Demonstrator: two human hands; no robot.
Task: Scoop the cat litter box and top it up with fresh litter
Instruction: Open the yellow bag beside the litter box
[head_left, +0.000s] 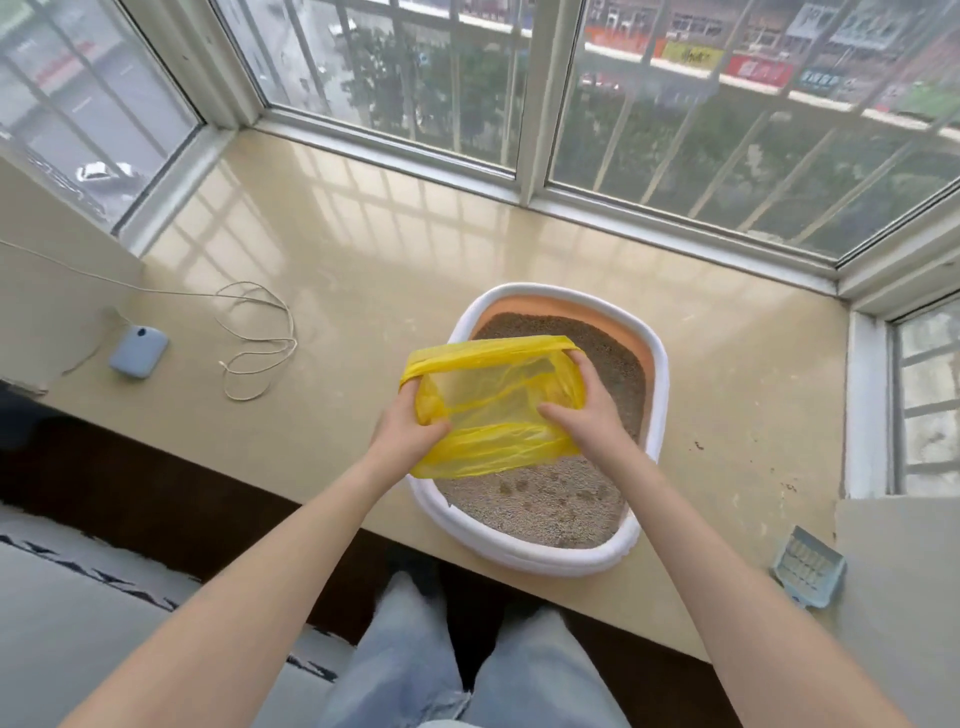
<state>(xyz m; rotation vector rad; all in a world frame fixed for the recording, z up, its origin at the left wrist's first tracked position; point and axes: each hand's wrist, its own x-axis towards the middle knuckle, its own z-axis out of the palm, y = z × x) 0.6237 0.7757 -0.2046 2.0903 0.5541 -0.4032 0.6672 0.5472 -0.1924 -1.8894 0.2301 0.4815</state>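
Note:
A white-rimmed litter box (655, 364) with an orange inner wall sits on the beige window ledge, filled with grey-brown litter (545, 501) that shows a few darker clumps near the front. Above it I hold a thin yellow plastic bag (491, 395) stretched wide at its mouth. My left hand (408, 428) grips the bag's left edge, fingers hooked inside the rim. My right hand (584, 410) grips the right edge the same way. A pale blue litter scoop (808, 569) lies at the ledge's right front corner, away from both hands.
The beige ledge (363, 291) runs under barred windows on three sides. A small blue-grey device (139, 351) and a looped white cable (260, 343) lie at the left. A few litter grains (698, 445) dot the ledge right of the box. My jeans-clad legs (467, 660) stand below.

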